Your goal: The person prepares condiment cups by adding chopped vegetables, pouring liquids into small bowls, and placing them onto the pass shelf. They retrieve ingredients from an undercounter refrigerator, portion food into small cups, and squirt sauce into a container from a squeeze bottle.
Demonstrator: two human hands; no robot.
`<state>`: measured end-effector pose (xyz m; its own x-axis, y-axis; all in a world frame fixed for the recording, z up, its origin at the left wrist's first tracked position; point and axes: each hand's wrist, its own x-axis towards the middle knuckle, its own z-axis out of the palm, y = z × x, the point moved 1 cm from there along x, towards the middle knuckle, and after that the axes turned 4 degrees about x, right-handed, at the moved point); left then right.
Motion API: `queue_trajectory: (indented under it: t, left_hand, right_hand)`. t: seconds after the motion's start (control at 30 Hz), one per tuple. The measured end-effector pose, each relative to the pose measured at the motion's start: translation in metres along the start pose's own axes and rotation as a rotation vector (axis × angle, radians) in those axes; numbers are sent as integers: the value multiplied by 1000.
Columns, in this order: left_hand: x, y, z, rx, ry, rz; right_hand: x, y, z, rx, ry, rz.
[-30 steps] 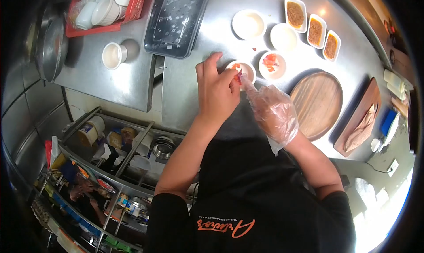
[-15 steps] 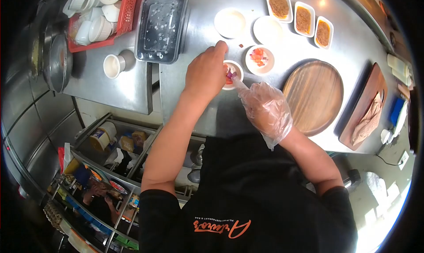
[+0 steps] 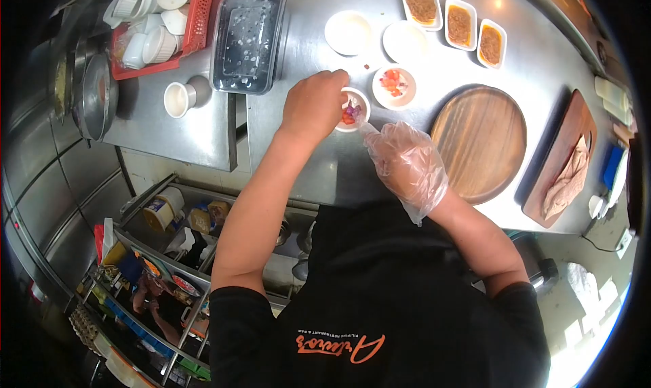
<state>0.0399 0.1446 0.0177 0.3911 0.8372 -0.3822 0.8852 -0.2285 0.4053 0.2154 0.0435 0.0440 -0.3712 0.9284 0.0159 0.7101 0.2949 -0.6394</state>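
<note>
A small white ramekin (image 3: 363, 122) holds chopped tomato and purple pieces that look like chopped red onion (image 3: 353, 110). My bare left hand (image 3: 312, 107) is closed at the ramekin's left rim, its thumb side mostly hidden. From the right, my right hand (image 3: 405, 159), in a clear plastic glove, reaches its pinched fingertips into the ramekin at the onion. Just beyond stands another ramekin (image 3: 394, 105) with tomato and pale bits. Two more white ramekins (image 3: 348, 33) (image 3: 405, 42) stand farther back; glare hides what they contain.
Three white dishes (image 3: 459, 25) of brown sauce line the back. A round wooden board (image 3: 479, 144) and a cutting board (image 3: 553, 164) with a brown cloth (image 3: 569, 178) lie right. Left are a lidded black container (image 3: 248, 42), a white cup (image 3: 178, 100) and a red basket (image 3: 196, 22) of dishes.
The view has shifted slightly. My left hand is a little lower relative to the ramekin, and my right fingertips remain in it with small movement.
</note>
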Motion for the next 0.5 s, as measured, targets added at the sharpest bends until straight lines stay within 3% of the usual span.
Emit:
queue_trajectory:
  t: [0.5]
  left_hand:
    - [-13,-1,4,-65,58,-35]
  right_hand:
    - [-2,-6,-2,20,-25,29]
